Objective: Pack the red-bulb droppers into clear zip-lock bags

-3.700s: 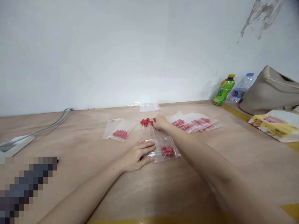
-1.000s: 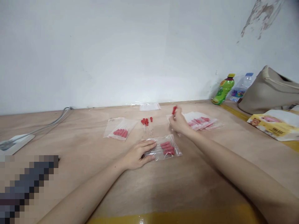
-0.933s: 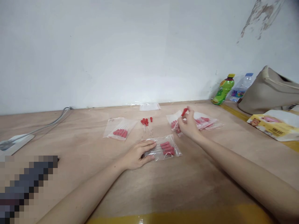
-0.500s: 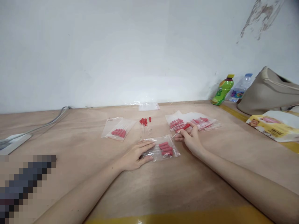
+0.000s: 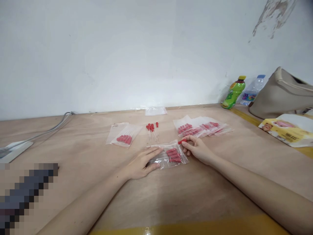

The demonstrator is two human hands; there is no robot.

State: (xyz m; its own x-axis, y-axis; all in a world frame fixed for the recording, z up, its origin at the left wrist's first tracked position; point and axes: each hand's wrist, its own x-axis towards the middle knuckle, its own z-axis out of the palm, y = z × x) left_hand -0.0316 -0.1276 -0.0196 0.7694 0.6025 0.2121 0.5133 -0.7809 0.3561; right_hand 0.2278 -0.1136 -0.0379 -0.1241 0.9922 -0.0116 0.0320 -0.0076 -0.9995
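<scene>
My left hand lies with fingers stretched over the left part of a clear zip bag, pressing it on the table. Several droppers with red rubber bulbs are inside, bulbs toward the right. At the bag's upper right edge my right hand pinches another dropper by its red bulb; its glass tube is hard to make out against the clear plastic. Just beyond the bag, several loose droppers lie on the table, bulbs toward the wall.
A filled bag of droppers lies left, and a pile of filled bags lies right. Flat bags rest by the wall. Far right are a green bottle, a clear bottle, a beige bag and a yellow-white packet.
My right hand has moved left and nearer, bringing the dropper from beside the pile to the bag's upper right edge. The left hand stays in place.
</scene>
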